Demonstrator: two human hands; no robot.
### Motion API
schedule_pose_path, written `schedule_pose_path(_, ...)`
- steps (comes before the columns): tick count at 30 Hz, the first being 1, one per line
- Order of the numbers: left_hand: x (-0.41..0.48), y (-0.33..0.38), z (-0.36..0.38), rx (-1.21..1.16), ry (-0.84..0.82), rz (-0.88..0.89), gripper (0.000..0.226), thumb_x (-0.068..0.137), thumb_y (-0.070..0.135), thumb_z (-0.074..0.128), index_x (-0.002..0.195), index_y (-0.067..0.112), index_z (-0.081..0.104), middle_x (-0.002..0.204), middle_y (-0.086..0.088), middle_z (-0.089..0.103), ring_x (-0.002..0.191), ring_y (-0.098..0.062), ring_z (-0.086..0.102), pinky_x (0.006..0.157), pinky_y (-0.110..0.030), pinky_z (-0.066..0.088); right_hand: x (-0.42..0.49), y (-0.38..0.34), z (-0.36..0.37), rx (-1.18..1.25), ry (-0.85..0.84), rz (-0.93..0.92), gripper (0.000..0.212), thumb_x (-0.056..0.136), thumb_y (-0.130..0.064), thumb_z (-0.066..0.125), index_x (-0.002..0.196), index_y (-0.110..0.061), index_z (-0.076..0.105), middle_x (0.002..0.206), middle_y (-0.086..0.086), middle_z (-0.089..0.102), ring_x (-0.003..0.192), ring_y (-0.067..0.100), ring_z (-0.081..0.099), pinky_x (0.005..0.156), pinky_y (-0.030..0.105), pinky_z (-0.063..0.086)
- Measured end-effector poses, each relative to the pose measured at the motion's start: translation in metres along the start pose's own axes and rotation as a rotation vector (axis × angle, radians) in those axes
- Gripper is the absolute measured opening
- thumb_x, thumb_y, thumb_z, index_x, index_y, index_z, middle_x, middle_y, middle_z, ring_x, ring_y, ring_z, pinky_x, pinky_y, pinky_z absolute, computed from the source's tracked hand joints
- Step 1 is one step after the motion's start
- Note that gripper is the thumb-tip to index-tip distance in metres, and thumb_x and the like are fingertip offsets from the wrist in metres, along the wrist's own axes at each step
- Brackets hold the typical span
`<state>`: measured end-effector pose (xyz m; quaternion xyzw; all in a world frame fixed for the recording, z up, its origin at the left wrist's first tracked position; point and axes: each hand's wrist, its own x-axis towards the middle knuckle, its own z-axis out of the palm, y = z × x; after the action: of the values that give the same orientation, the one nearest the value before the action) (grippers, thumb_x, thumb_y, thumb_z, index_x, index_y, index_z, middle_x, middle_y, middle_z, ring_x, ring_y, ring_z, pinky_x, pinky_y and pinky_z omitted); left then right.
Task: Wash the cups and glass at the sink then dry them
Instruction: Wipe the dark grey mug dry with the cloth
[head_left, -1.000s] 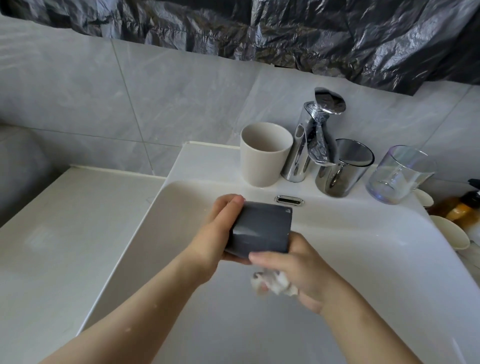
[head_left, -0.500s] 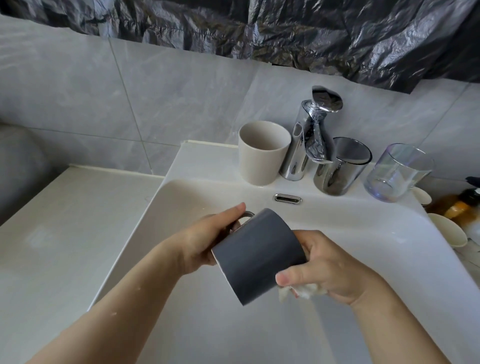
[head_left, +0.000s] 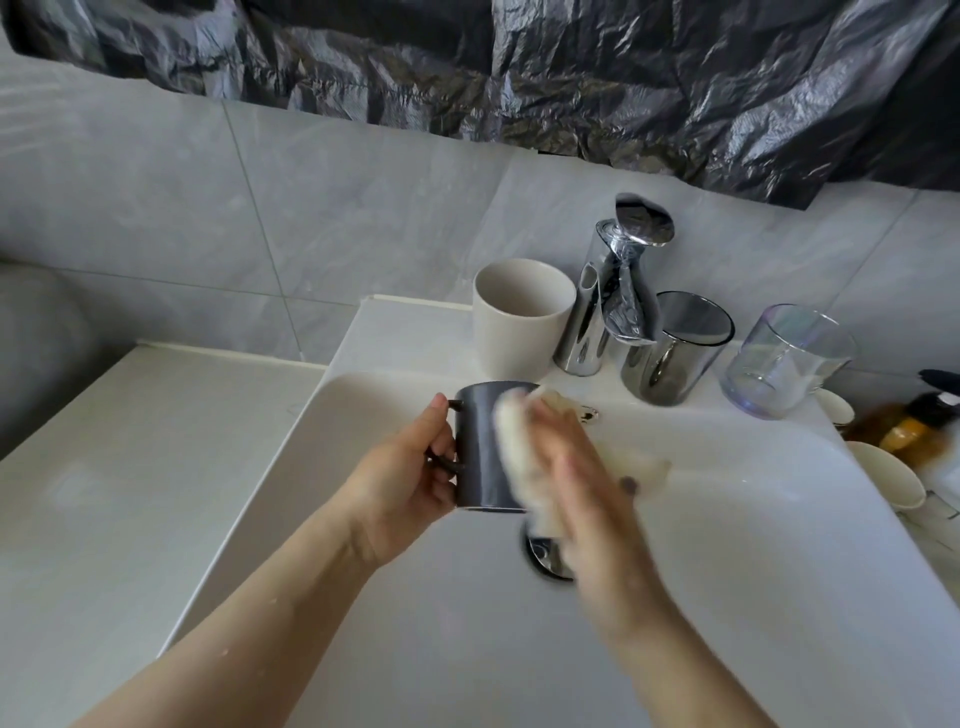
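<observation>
Where the white sink (head_left: 727, 519) spreads below, the left hand (head_left: 402, 480) grips the handle of a grey mug (head_left: 480, 447), held upright over the basin. Right hand (head_left: 576, 467), blurred, lies against the mug's side with a pale cloth (head_left: 511, 431); cannot tell whether the fingers curl on it. Beige cup (head_left: 519, 322), chrome cup (head_left: 670, 353) and glass (head_left: 784, 364) stand on the back ledge.

1. The wall is made of large pale grey tiles (head_left: 363, 208) with a faint marble pattern and thin joints.
2. A crumpled black plastic sheet (head_left: 571, 67) hangs across the upper part of this wall.
3. A white ceramic sink (head_left: 405, 332) stands against the wall, with a chrome tap (head_left: 587, 332) on its back ledge.
4. A flat off-white counter (head_left: 130, 467) touches the sink's left side.
5. The light is soft; the plastic shows bright glints.
</observation>
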<state>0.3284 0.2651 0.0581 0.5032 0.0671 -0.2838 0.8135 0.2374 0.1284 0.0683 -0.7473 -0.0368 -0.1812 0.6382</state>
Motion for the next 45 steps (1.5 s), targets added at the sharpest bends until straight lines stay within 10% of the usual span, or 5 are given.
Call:
schedule_pose_path(5, -0.009, -0.007, 0.009, 0.144, -0.117, 0.076, 0.051, 0.094, 0.036, 0.048, 0.046, 0.020, 0.041, 0.060, 0.005, 0.039, 0.053, -0.007, 0.033, 0.050, -0.019, 0.023, 0.011, 0.023, 0.015, -0.323, 0.077, -0.071, 0.049, 0.091, -0.067, 0.019, 0.133, -0.053, 0.040, 0.146, -0.040, 0.011, 0.144, 0.004, 0.015, 0.117, 0.036, 0.021)
schedule_pose_path(16, -0.018, -0.004, 0.018, -0.070, -0.168, 0.111, 0.042, 0.079, 0.040, 0.050, 0.043, 0.019, 0.042, 0.057, 0.004, 0.035, 0.050, -0.009, 0.030, 0.047, -0.017, 0.028, 0.019, 0.011, -0.010, 0.982, 0.118, 0.888, 0.052, 0.092, -0.039, 0.042, 0.116, 0.001, 0.065, 0.116, 0.025, 0.065, 0.108, 0.039, 0.062, 0.096, 0.049, 0.048)
schedule_pose_path(35, -0.041, 0.018, 0.019, 0.657, -0.222, 0.273, 0.024, 0.092, 0.026, 0.061, 0.078, 0.011, 0.049, 0.062, 0.004, 0.060, 0.053, -0.010, 0.050, 0.047, -0.019, 0.036, 0.002, 0.021, -0.016, 0.912, 0.156, 1.025, 0.036, 0.096, -0.016, 0.036, 0.120, -0.003, 0.060, 0.106, 0.021, 0.067, 0.091, 0.039, 0.067, 0.063, 0.041, 0.058)
schedule_pose_path(40, -0.047, 0.021, 0.030, 0.702, -0.076, 0.203, 0.039, 0.100, 0.032, 0.043, 0.066, 0.012, 0.044, 0.056, 0.005, 0.049, 0.049, -0.011, 0.039, 0.044, -0.017, 0.033, 0.003, 0.005, -0.009, 0.638, 0.360, 0.948, 0.024, 0.091, -0.018, 0.043, 0.089, -0.008, 0.065, 0.082, 0.015, 0.067, 0.074, 0.034, 0.064, 0.061, 0.034, 0.047)
schedule_pose_path(45, -0.053, 0.024, 0.031, 0.332, 0.154, 0.072, 0.044, 0.098, 0.034, 0.047, 0.059, 0.016, 0.038, 0.051, 0.000, 0.046, 0.044, -0.014, 0.030, 0.037, -0.017, 0.022, -0.013, -0.014, 0.002, -0.237, 0.613, 0.058, 0.021, 0.094, -0.031, 0.044, 0.085, -0.025, 0.062, 0.092, -0.008, 0.066, 0.092, 0.017, 0.056, 0.079, 0.018, 0.042)
